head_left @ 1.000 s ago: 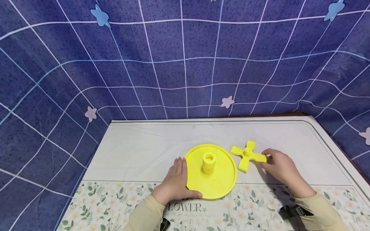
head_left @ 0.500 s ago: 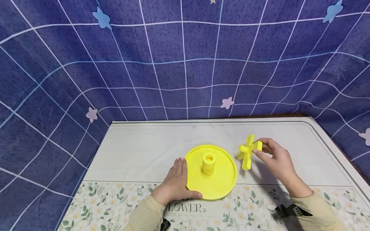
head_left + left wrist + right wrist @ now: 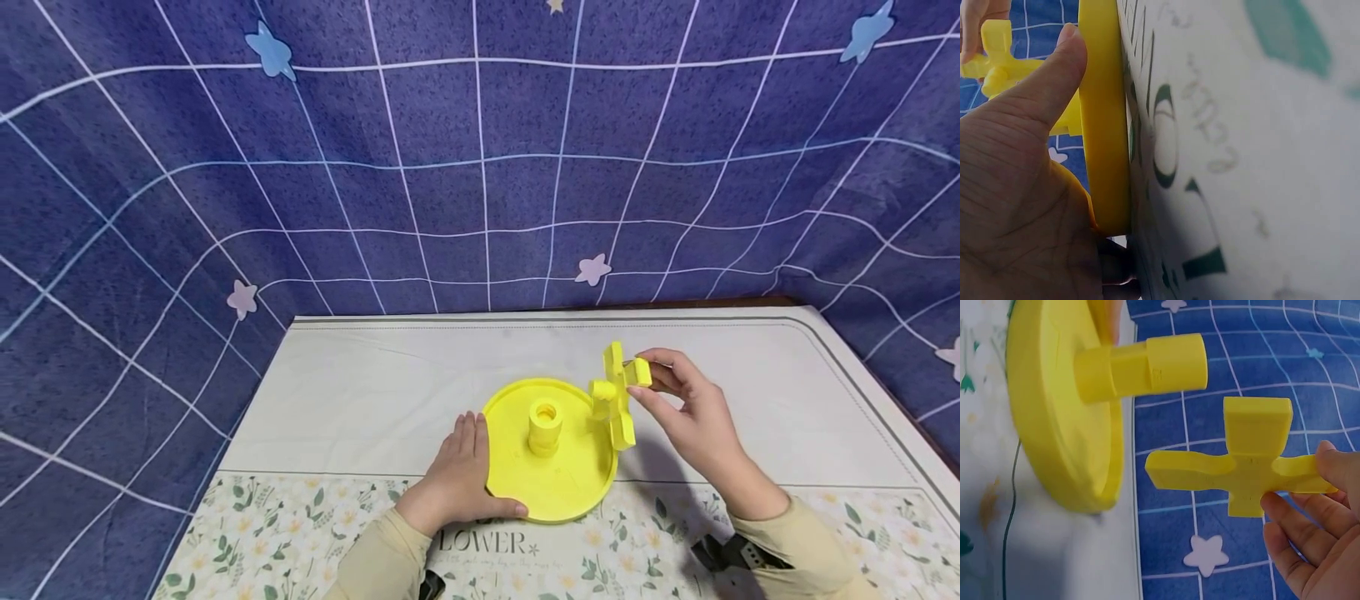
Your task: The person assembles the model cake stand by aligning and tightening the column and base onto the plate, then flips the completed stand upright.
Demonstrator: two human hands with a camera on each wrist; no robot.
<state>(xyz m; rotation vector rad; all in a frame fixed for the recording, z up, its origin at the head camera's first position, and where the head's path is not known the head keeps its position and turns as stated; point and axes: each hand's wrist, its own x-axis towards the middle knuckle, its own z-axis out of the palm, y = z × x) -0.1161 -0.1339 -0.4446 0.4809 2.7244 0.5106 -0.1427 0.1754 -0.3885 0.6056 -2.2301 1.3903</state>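
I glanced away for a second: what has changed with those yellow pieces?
The right hand lifted the cross-shaped piece off the table, tipped it on edge and carried it left, over the round base's rim. The left hand stays against the base, which has not moved.

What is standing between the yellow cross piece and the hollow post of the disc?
Nothing visible. The right hand holds the cross piece in the air beside the post; only open space lies between them.

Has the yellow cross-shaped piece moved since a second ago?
Yes. The cross-shaped piece, pinched by the right hand, rose off the tablecloth and moved left, over the round base's right rim.
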